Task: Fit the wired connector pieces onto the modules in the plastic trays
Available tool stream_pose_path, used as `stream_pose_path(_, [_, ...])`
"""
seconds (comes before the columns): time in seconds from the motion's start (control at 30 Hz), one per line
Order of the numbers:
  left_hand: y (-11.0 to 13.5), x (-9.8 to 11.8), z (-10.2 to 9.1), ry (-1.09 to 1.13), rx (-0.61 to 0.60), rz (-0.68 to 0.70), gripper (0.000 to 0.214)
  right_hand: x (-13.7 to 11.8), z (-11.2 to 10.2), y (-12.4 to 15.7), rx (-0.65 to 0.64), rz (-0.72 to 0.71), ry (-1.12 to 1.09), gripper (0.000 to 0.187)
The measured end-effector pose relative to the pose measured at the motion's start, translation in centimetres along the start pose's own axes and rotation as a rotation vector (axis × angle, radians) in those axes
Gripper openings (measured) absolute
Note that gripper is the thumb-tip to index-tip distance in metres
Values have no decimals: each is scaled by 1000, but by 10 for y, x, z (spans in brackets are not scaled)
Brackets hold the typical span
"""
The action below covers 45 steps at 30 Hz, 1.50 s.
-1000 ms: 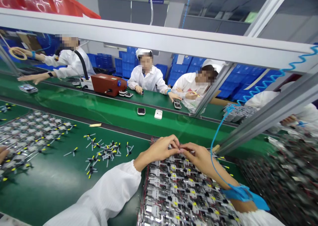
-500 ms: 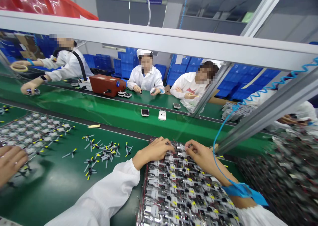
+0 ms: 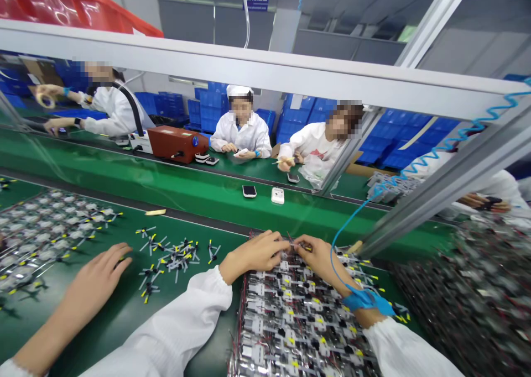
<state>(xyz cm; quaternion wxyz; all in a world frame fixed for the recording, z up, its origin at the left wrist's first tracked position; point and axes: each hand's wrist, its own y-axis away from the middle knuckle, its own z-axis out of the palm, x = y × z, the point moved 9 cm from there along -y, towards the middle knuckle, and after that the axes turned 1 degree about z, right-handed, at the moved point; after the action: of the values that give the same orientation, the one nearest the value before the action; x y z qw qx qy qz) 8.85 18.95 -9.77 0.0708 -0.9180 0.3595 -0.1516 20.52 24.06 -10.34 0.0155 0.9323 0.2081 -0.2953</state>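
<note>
Green assembly tabletop (image 3: 232,244) forms the work surface, and all positions are given relative to the stack of wired, foil-backed modules (image 3: 298,321) with yellow markers that lies directly in front of the wearer. Both hands rest at the far edge of this stack. The left hand (image 3: 253,252) and right hand (image 3: 319,258) are curled inward, with their fingertips (image 3: 301,246) meeting over small wires and parts on top of the stack; whether either hand has a firm grasp cannot be determined. A blue wrist strap (image 3: 365,302) encircles the right wrist, and its blue cord (image 3: 431,155) coils away up the aluminium frame (image 3: 452,178) to the right of the stack. Left of the stack lies a loose pile of black rods with yellow tips (image 3: 174,261), with rows of grey units (image 3: 50,228) beyond it. A co-worker's open hand (image 3: 95,275) is beside the pile, not touching it. A blurred heap of wired modules (image 3: 468,294) sits right of the stack. Beyond the stack, a dark handheld device (image 3: 249,191) and a white device (image 3: 277,195) lie on a green conveyor belt (image 3: 166,186).
</note>
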Motion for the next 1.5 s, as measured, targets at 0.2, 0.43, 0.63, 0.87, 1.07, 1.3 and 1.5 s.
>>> stream_pose_path(0.2, [-2,-13,4,196,0,-52,16,-5,1,2,-8,-20,-10,28])
stream_pose_path(0.43, [-3,-26,10,375,43,-102,24,-8,10,1,-58,-30,-34,24])
stream_pose_path(0.63, [-6,-32,16,351,27,-131,30,-11,10,3,-104,-60,-61,26])
stream_pose_path(0.87, [-5,-32,11,371,55,-132,29,-12,9,4,-107,-53,-70,26])
stream_pose_path(1.07, [-3,-32,9,392,72,-142,29,-9,13,3,-89,-25,-50,23])
stream_pose_path(1.3, [-3,-31,9,396,68,-134,29,-5,14,0,-78,5,-26,23])
stream_pose_path(1.5, [-4,-31,9,379,81,-113,28,-5,17,0,-90,-24,-35,25])
